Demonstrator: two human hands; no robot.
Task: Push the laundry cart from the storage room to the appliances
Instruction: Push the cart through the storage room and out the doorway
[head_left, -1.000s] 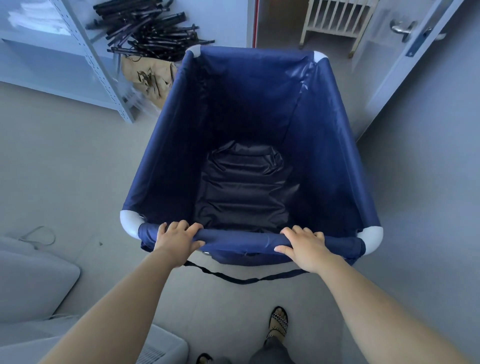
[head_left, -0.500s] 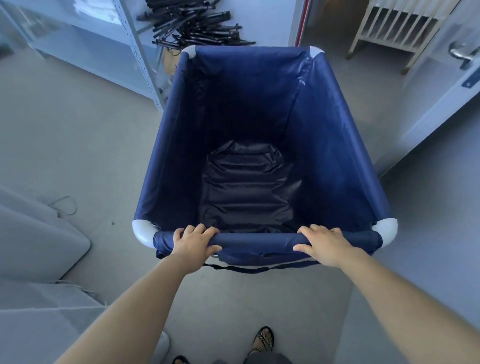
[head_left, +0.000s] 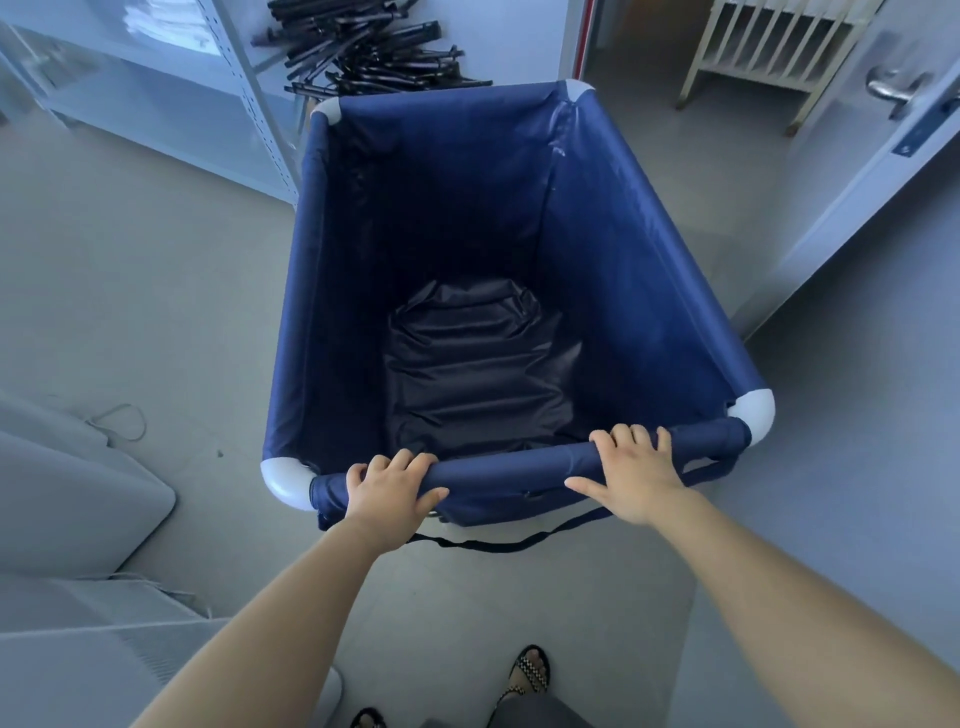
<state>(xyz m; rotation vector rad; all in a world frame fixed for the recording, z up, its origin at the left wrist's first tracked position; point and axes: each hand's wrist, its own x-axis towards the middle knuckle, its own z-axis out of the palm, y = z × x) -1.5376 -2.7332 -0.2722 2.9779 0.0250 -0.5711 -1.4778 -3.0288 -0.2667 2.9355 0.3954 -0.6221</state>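
Observation:
A navy fabric laundry cart (head_left: 639, 270) with white plastic corner pieces fills the middle of the head view. A dark crumpled liner lies at its bottom and nothing else is inside. My left hand (head_left: 387, 491) grips the near top rail left of centre. My right hand (head_left: 631, 470) rests over the same rail toward the right corner, fingers curled over it and thumb spread. A black strap hangs below the rail. The cart's wheels are hidden.
A metal shelf unit (head_left: 244, 104) stands at the cart's far left corner, with a pile of black rods (head_left: 374, 47) behind. An open white door (head_left: 883, 156) with a lever handle is at right. A wooden slatted crib (head_left: 769, 47) stands beyond the doorway. Grey padded objects (head_left: 67, 499) lie at left.
The cart has rolled forward and swung toward the doorway, its far end now past the shelf post. Both hands kept their hold on the rail.

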